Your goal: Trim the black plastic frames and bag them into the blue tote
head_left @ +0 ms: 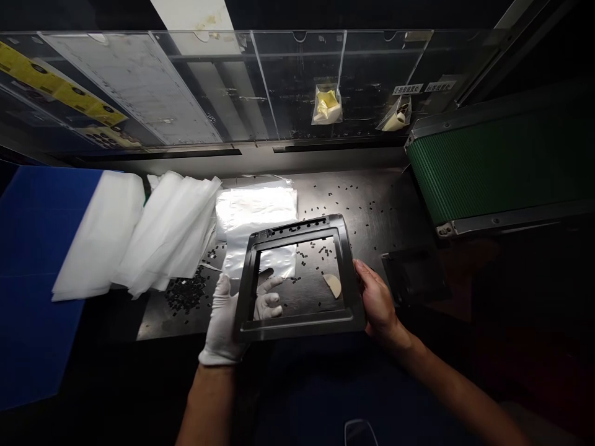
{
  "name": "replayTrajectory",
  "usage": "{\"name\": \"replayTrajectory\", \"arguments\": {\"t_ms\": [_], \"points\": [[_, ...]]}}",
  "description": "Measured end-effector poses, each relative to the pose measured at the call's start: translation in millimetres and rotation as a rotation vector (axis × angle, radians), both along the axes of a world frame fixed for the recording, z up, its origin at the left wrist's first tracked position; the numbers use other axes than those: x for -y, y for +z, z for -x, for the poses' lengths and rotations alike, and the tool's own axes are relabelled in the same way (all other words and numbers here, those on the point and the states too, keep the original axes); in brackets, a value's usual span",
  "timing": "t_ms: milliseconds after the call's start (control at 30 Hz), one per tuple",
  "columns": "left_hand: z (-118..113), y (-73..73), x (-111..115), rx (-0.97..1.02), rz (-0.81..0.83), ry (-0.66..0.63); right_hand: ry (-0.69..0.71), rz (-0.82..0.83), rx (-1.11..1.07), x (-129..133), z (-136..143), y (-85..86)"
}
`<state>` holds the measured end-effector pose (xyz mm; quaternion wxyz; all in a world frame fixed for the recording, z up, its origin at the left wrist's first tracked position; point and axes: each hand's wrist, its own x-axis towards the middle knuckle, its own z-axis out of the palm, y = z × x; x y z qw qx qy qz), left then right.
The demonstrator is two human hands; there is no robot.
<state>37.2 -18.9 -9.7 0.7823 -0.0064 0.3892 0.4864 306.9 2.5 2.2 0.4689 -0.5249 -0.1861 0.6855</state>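
Blue sheeting [41, 266] covers the far left, and next to it white translucent sleeves [171, 229] lie fanned in overlapping stacks. A dense heap of small black pieces [186, 291] sits just beside the sleeves on the metal surface [367, 235]. The left hand [222, 325], in a white glove, holds the left side of a black rectangular frame [297, 325] – its thumb is up at the outer edge, while the other fingers reach behind and show through the opening, spread apart and loosely bent. Behind the frame lies a stack of shiny clear bags [258, 207], partly hidden by it. The frame itself is tilted and held up over the near part of the surface, between the two hands. Through its opening show more scattered black pieces and a pale half-round piece [333, 285]. The bare right hand [379, 300] grips the frame's right side – thumb along the edge, the other fingers mostly hidden, so how far they bend I cannot tell. Beyond that hand are a dark tray-like piece [413, 275] and, farther right, a ribbed green conveyor belt [502, 173]
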Motion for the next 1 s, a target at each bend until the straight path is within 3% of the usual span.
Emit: {"name": "replayTrajectory", "arguments": {"t_ms": [200, 400, 633, 1000], "points": [[-1, 1.5, 4, -0.374, 0.116, -0.214, 0.009, -0.017, 0.013, 10, -4, -4.4], [-5, 9.8, 5, -0.618, 0.231, -0.474, -0.018, 0.013, 0.055, 15, -5, -15.8], [-16, 1.6, 4, -0.674, 0.263, -0.515, -0.057, 0.066, 0.096, 17, -12, -27.4], [-31, -5.9, 5, -0.673, 0.242, -0.531, -0.087, 0.109, 0.098, 22, -30, -28.3]]}}
